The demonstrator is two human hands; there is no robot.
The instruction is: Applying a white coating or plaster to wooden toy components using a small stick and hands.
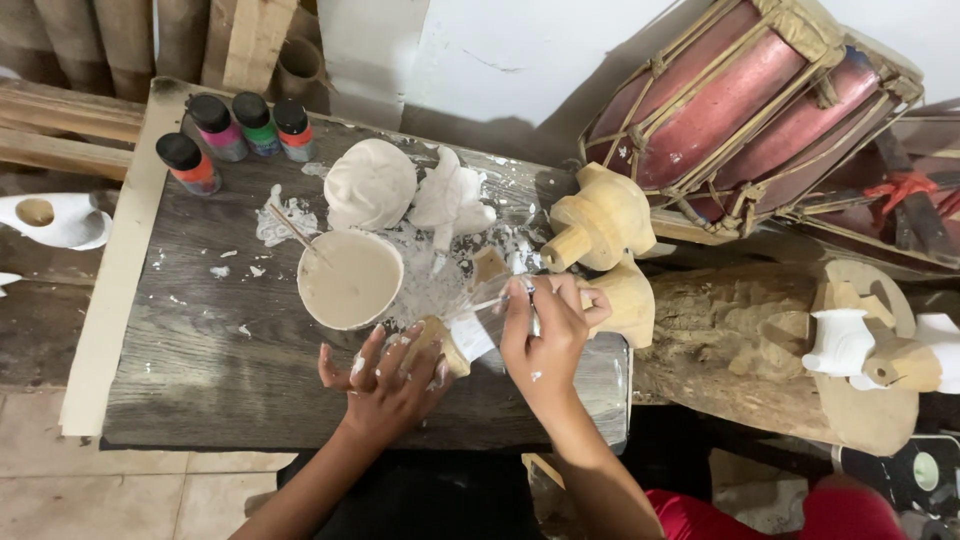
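My left hand (385, 385), smeared with white paint, holds a small bare wooden piece (443, 345) down on the dark wooden table (200, 340). My right hand (545, 340) grips a thin brush (490, 305) whose blurred tip lies over the white-coated end of that piece. Just left of both hands stands a bowl of white paint (350, 280) with a stick leaning in it.
Two white-painted carvings (372, 183) (450, 200) lie behind the bowl. Bare wooden carvings (600, 220) (625, 300) sit at the table's right end. Several small paint bottles (240, 130) stand at the back left. A red drum (740, 110) and a log (740, 340) are to the right.
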